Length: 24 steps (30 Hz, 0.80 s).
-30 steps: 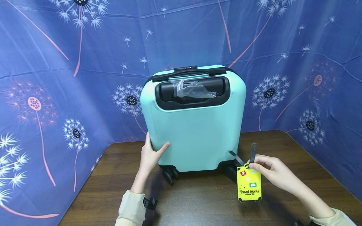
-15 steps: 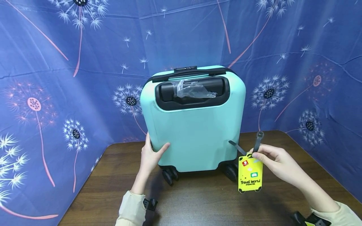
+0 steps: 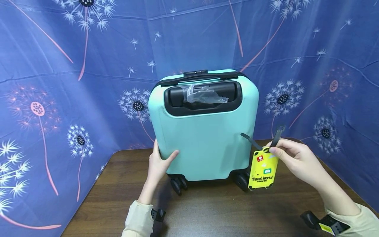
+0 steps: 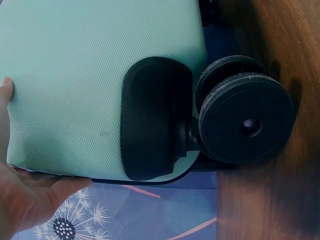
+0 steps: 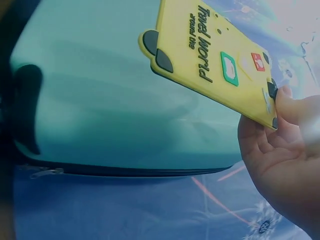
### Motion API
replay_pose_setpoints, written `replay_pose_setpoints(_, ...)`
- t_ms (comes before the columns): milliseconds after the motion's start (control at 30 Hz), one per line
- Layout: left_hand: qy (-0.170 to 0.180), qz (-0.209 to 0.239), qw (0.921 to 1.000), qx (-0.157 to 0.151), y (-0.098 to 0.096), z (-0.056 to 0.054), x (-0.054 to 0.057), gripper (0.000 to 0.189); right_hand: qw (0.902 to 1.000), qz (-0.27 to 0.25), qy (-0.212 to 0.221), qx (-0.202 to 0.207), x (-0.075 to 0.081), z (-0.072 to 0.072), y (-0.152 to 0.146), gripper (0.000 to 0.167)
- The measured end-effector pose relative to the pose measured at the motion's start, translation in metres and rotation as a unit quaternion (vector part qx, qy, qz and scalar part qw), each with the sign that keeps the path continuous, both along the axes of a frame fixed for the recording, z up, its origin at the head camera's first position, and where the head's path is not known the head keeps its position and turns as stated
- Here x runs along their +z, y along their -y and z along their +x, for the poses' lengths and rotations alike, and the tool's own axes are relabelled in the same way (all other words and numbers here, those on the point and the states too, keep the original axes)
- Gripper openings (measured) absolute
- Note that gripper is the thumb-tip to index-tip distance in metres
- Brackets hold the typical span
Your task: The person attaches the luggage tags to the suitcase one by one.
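Blue dandelion-print cloth backs a dark wooden bench where a mint-green hard-shell suitcase stands upright. Left hand steadies its lower-left corner, fingers spread. Right hand pinches a yellow rubber luggage tag by its unfastened black strap, beside the suitcase's lower right; nothing attached yet.

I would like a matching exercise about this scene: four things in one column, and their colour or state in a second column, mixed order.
Things:
1. suitcase
2. luggage tag
3. left hand
4. wheel

States:
A. yellow, hanging in the air from its strap
B. black, standing on the wooden table
C. mint green, upright
D. resting on the lower corner of the case

Pairs: 1-C, 2-A, 3-D, 4-B
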<state>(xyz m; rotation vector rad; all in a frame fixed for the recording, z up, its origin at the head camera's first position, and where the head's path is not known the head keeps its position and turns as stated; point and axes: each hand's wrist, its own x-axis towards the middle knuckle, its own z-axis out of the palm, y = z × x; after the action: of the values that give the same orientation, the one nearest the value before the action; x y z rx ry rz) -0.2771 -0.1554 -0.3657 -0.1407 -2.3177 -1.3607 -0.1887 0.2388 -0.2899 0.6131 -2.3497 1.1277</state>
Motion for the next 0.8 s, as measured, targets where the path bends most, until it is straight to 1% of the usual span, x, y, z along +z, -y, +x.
replay_pose_setpoints(133, 0.0, -0.001, 1.0, 0.001, 0.0, 0.0, 0.0, 0.096, 0.9998, -0.008, -0.019, -0.006, 0.01, 0.002, 0.003, 0.012)
replay_pose_setpoints(267, 0.001, -0.002, 1.0, 0.0, 0.0, 0.001, 0.001, 0.097, 0.9991, -0.023, -0.034, -0.002, 0.02, 0.002, 0.009, 0.013)
replay_pose_setpoints(467, 0.005, 0.001, 1.0, 0.001, 0.0, 0.003, 0.002, 0.096, 0.9986, -0.03, -0.043, 0.0, 0.032, 0.001, 0.014, 0.012)
replay_pose_setpoints(600, 0.01, 0.011, 0.9999, -0.001, 0.0, 0.004, 0.002, 0.097, 0.998, -0.036, -0.051, -0.008, 0.044, 0.0, 0.018, 0.009)
replay_pose_setpoints(667, 0.014, 0.024, 0.9996, -0.01, 0.001, 0.004, 0.003, 0.096, 0.9977, -0.042, -0.053, -0.008, 0.051, -0.002, 0.019, 0.009)
replay_pose_setpoints(800, 0.022, 0.052, 0.9972, -0.05, 0.004, 0.003, 0.004, 0.092, 0.9978, -0.047, -0.046, -0.013, 0.065, -0.006, 0.022, 0.011)
